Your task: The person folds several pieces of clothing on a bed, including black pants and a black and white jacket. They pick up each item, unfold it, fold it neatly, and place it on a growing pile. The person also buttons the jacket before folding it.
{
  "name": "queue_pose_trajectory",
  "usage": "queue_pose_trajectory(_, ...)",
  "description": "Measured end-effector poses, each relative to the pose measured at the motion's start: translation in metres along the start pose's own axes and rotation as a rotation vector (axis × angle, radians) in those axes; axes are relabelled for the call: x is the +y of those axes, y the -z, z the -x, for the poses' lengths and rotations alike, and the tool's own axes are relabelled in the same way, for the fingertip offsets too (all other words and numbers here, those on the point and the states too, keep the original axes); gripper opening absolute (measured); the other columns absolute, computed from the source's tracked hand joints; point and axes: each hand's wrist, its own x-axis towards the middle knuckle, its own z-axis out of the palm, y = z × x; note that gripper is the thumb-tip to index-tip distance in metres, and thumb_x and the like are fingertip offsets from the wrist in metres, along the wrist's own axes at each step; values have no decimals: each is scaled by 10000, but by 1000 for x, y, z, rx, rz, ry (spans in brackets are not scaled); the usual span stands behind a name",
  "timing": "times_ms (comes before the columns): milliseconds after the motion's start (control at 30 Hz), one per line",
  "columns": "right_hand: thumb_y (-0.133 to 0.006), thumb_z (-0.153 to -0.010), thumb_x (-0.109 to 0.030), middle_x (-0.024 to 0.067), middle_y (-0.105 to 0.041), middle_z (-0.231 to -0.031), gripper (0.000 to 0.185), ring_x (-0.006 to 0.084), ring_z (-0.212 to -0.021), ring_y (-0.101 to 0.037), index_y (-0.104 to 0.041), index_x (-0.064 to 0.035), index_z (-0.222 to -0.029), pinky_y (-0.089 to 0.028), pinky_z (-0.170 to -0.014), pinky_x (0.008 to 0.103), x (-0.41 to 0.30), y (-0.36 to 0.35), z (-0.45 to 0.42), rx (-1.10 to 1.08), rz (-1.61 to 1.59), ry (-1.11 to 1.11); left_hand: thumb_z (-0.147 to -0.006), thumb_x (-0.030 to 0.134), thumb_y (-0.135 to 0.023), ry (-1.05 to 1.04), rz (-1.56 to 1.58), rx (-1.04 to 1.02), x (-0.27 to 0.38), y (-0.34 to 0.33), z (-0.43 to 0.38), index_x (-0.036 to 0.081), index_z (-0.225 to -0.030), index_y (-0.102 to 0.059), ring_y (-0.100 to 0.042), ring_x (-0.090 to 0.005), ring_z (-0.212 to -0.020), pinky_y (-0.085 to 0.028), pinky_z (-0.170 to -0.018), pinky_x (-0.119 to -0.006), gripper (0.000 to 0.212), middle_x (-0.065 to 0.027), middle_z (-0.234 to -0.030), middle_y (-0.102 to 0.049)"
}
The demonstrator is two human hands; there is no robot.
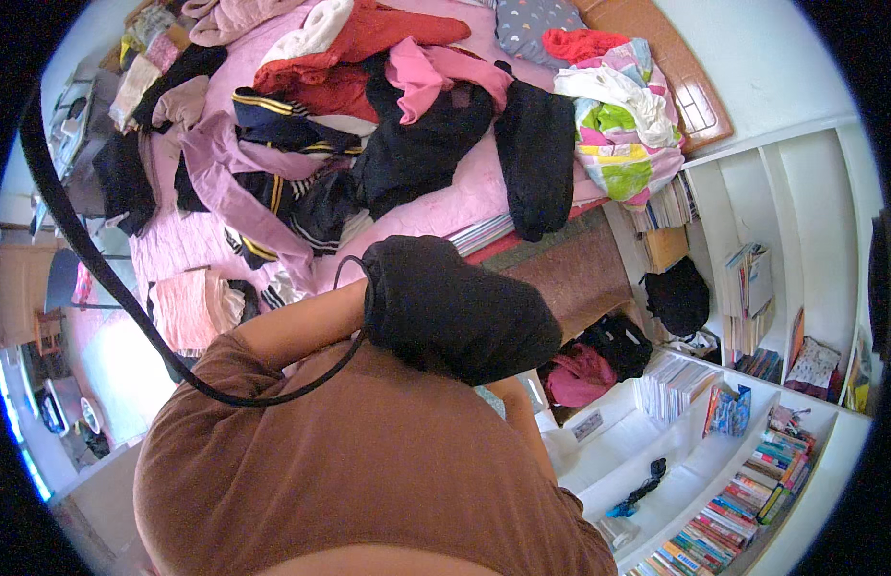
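A black garment (460, 309) is bunched up in front of my chest. From the left, my bare forearm reaches into the garment's opening, and the cloth covers my left hand completely. My right forearm rises from below toward the garment's lower edge. Behind the dark fabric my right hand is hidden, so its grip does not show. Just beyond, black trousers or a similar dark garment (535, 151) hang over the bed's edge. A larger black garment (424, 151) lies on the pink bedspread (445, 205), partly under a pink garment (445, 72).
Loose clothes cover much of the bed, including a red garment (359, 43), a lilac one (236, 194) and a folded peach one (193, 309). A multicoloured bundle (625, 137) lies at the right. White shelves (762, 389) hold books. A black strap (128, 309) crosses the left side.
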Motion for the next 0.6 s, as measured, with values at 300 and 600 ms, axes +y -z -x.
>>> queue_pose_trajectory(300,-786,-642,-155,126,-460,-1301,706,291,-1203,-413,-466,-41,-1261,-296,-1031,379,-29,129,-17,488,2,243,-818,195,-568,4,1,-24,88,-40,-163,20,-951,-633,-620,-239,-839,-495,-735,-380,229,-91,-983,-645)
queue_pose_trajectory(600,-633,-739,-181,125,-454,-1274,679,269,-1115,-457,-330,7,-1317,-357,-967,375,-88,395,-137,681,-561,118,-842,175,-536,-59,-232,-47,251,-60,-386,27,-984,-639,-627,-248,-838,-503,-740,-391,229,-92,-996,-649)
